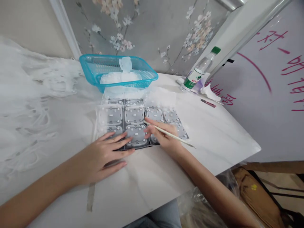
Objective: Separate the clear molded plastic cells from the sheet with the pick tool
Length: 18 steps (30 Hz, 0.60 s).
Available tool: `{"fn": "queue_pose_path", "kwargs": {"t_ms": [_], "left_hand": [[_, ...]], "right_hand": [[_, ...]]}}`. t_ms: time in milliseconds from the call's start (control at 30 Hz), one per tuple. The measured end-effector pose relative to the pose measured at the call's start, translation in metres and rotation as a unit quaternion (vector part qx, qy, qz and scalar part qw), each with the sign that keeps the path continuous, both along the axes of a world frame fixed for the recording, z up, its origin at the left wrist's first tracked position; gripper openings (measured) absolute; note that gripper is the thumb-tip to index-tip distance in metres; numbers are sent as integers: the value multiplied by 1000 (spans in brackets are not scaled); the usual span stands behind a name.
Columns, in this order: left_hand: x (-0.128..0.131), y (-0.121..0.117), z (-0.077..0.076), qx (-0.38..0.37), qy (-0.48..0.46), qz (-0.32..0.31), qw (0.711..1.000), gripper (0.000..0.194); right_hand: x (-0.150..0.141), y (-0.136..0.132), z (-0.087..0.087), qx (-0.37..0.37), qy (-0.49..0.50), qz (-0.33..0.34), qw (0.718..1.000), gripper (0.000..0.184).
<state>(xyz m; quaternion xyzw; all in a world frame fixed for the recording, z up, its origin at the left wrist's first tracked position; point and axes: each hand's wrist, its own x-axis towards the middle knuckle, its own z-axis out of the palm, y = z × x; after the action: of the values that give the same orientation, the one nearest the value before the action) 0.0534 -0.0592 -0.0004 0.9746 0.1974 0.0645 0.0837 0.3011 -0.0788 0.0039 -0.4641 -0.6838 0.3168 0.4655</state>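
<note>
A grey sheet of moulded plastic cells lies flat on the white table. My left hand rests on the sheet's near left corner, fingers stretched out flat and spread. My right hand sits on the near right part of the sheet, fingers closed round a thin pale stick that points left towards the middle cells, its tail sticking out to the right.
A turquoise basket with clear plastic pieces stands behind the sheet. A plastic bottle with a green cap leans at the back right beside crumpled tissue and a pen. White lace cloth covers the left. Table edge runs near right.
</note>
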Motion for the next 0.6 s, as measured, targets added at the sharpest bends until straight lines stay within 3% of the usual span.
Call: {"fn": "queue_pose_path", "kwargs": {"t_ms": [167, 600], "left_hand": [[0, -1, 0, -4, -13, 2, 1000, 46], [2, 0, 1, -4, -29, 5, 1000, 45]], "right_hand": [[-8, -9, -1, -126, 45, 88, 987, 17], [-6, -6, -14, -47, -67, 160, 984, 17]]}}
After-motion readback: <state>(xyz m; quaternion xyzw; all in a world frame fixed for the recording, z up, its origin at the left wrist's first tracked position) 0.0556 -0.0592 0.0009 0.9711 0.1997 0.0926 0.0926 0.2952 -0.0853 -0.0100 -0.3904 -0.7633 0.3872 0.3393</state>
